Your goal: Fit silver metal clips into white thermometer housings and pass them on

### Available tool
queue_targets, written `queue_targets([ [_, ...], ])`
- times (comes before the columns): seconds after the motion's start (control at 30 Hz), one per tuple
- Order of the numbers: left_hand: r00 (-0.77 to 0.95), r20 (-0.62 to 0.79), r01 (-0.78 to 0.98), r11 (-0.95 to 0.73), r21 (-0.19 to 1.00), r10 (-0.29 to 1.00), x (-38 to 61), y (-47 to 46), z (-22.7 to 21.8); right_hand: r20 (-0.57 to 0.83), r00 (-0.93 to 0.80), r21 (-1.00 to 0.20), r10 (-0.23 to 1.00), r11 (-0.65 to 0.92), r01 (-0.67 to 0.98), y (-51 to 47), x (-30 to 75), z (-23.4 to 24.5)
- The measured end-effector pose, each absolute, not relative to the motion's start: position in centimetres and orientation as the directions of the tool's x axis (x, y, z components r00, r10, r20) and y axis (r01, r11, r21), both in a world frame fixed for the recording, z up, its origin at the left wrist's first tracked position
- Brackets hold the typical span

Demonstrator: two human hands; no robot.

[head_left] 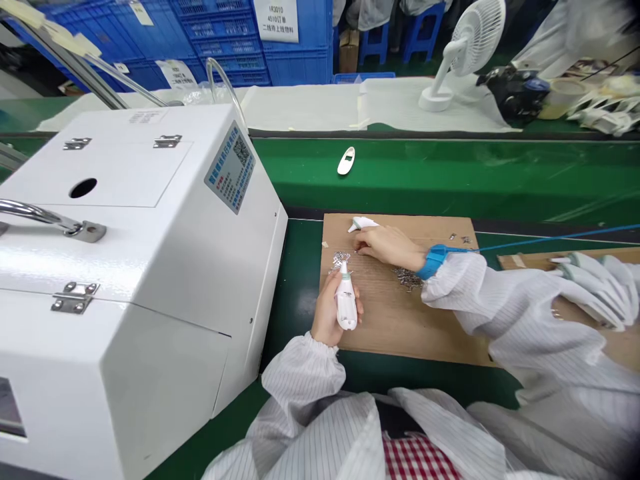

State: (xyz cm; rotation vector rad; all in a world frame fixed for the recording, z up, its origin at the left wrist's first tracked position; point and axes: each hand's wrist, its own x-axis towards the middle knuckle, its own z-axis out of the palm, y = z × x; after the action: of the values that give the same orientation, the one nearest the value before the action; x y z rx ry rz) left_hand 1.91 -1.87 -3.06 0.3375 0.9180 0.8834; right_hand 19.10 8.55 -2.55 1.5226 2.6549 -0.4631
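My left hand [327,310] is wrapped round a white ear thermometer [347,303], its narrow tip pointing away from me. Just past that tip lies a small pile of shiny metal pieces [341,259] on a cardboard sheet [400,327]. My right hand [384,245], with a blue wrist strap [433,261], reaches down to the cardboard beside this pile. Its fingertips are drawn together, and whatever they hold is too small to make out. Behind its knuckles lies a second white thermometer [364,223], partly hidden. A darker heap of small metal parts [409,279] sits under my right wrist.
A large white machine [190,267] stands close on the left. On the green belt ahead lies a white oval shell [346,161]. Several white thermometers [600,287] are stacked at the right. A blue cord [550,238] runs from the strap. A fan [465,50] stands behind.
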Motion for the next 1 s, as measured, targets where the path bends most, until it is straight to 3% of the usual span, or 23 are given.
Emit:
queue_targets([
  [0.23,0.301,-0.544,-0.514,0.614,0.599,0.783,1.8,-1.9,-3.2,-0.204,-0.597,-0.293,0.776,0.534,0.793,10.3,18.8,-2.6],
  [0.5,0.281,-0.555,-0.524,0.61,0.595,0.783,1.9,-1.8,-3.1,-0.214,-0.503,-0.334,0.837,0.422,0.843,8.8,18.4,-1.0],
  [0.57,0.267,-0.558,-0.539,0.602,0.59,0.786,2.2,-1.6,-3.0,-0.127,-0.464,-0.484,0.877,0.354,0.801,7.0,18.2,-0.1],
  [0.63,0.242,-0.545,-0.561,0.574,0.597,0.803,2.8,-1.3,-3.0,-0.016,-0.409,-0.704,0.913,0.28,0.653,5.0,18.0,0.8],
  [0.7,0.212,-0.531,-0.578,0.544,0.609,0.82,3.6,-1.0,-2.7,0.045,-0.368,-0.832,0.929,0.239,0.501,3.0,17.8,1.7],
  [1.0,0.088,-0.466,-0.594,0.422,0.685,0.881,5.3,-0.7,-1.1,0.096,-0.365,-0.715,0.926,0.319,0.622,0.1,17.9,2.9],
])
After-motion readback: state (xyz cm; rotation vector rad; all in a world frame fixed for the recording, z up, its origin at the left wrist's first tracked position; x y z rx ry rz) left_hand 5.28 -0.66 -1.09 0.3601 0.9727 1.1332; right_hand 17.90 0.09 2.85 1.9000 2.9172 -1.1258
